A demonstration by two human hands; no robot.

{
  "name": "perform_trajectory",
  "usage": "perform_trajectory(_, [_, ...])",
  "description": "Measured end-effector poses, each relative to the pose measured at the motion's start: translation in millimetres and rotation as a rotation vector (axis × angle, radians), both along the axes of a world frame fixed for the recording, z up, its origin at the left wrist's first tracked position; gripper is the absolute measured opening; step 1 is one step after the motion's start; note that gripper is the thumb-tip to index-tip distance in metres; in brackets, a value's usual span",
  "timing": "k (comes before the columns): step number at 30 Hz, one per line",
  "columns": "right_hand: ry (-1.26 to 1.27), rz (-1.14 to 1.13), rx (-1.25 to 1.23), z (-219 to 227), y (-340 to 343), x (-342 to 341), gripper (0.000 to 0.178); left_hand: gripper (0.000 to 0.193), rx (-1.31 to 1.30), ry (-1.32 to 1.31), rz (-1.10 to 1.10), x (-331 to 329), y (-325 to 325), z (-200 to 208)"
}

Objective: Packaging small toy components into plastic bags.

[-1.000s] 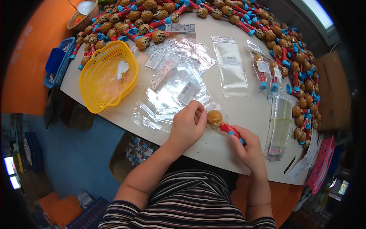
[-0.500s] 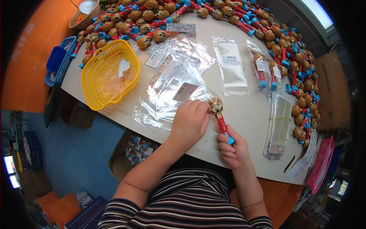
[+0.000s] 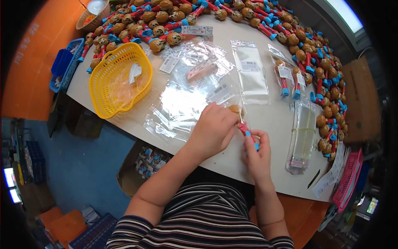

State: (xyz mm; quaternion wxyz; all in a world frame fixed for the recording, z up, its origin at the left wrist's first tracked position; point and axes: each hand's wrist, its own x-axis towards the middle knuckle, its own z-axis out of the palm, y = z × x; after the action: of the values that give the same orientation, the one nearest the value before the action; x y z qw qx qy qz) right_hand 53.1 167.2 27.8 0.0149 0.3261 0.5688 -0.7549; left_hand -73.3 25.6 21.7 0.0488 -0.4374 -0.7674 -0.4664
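Observation:
My right hand (image 3: pixel 258 157) is closed around the lower part of a candy dispenser (image 3: pixel 243 128), which has a red stem, a blue foot and a brown character head. The head end points away from me and shows through a clear plastic bag (image 3: pixel 226 92). Close by, my left hand (image 3: pixel 213 129) pinches the near end of that bag beside the dispenser's neck. Its fingertips are partly hidden behind the back of the hand. A loose pile of similar clear bags (image 3: pixel 176 97) lies under and beyond my left hand.
A yellow basket (image 3: pixel 92 81) stands on the left. Many dispensers (image 3: pixel 290 37) are heaped along the far and right edges. Two bagged dispensers (image 3: pixel 285 79), stacked flat bags (image 3: pixel 251 74), a banded bag bundle (image 3: pixel 303 137) and a dark pen-like tool (image 3: pixel 314 178) lie toward the right.
The dispenser's head has gone from bare to inside the clear bag, and the dispenser has turned. My left hand has shifted slightly right; the bag now extends around the head.

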Motion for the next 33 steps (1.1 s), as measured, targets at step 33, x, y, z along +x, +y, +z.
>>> perform_trajectory(33, [0.474,0.152,1.268,-14,-15,-25,0.041,0.02,-0.011,0.081,0.284,40,-23,1])
